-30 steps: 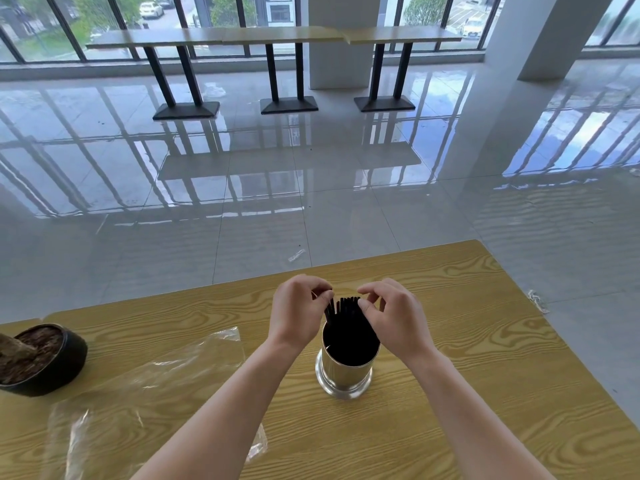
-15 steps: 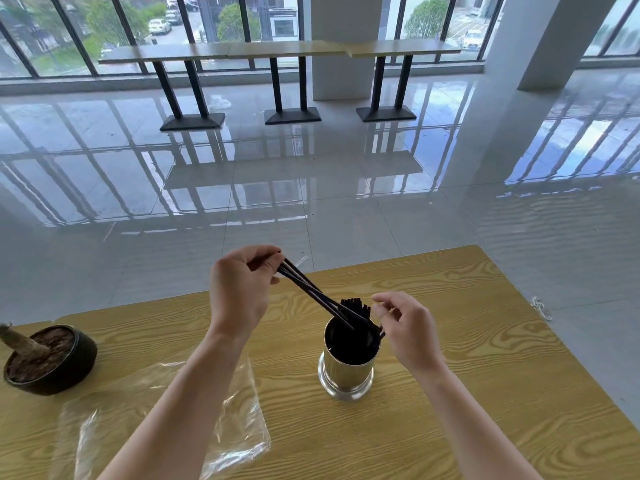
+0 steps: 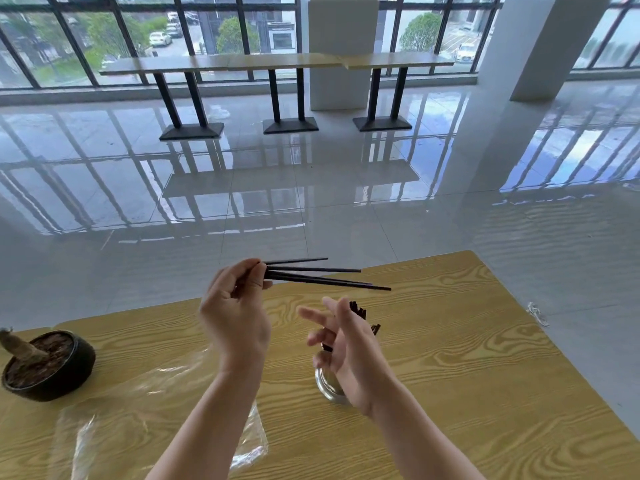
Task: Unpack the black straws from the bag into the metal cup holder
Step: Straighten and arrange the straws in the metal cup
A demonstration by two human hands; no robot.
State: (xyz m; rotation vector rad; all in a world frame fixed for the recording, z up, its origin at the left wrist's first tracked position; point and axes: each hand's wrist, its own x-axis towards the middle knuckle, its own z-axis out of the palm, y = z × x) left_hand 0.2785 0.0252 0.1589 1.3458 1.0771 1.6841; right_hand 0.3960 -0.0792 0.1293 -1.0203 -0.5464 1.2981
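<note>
My left hand (image 3: 237, 308) is raised above the table and pinches several black straws (image 3: 322, 277) by one end; they fan out level to the right. Below and to the right, my right hand (image 3: 346, 344) hangs with its fingers spread and holds nothing. It covers most of the metal cup holder (image 3: 327, 384), of which only the shiny base shows. A few tips of the black straws in the cup (image 3: 358, 308) stick up behind the right hand. The clear plastic bag (image 3: 138, 410) lies flat on the table at the left, under my left forearm.
The wooden table (image 3: 467, 375) ends just beyond the hands and at the right. A black pot with soil and a stump (image 3: 46, 363) stands at the table's left edge. Beyond lie a glossy floor, high tables (image 3: 277, 62) and a pillar (image 3: 536, 46).
My left hand has drawn several straws out of the cup and lifted them up, now level. My right hand has left the cup's rim, opened and moved in front of the cup.
</note>
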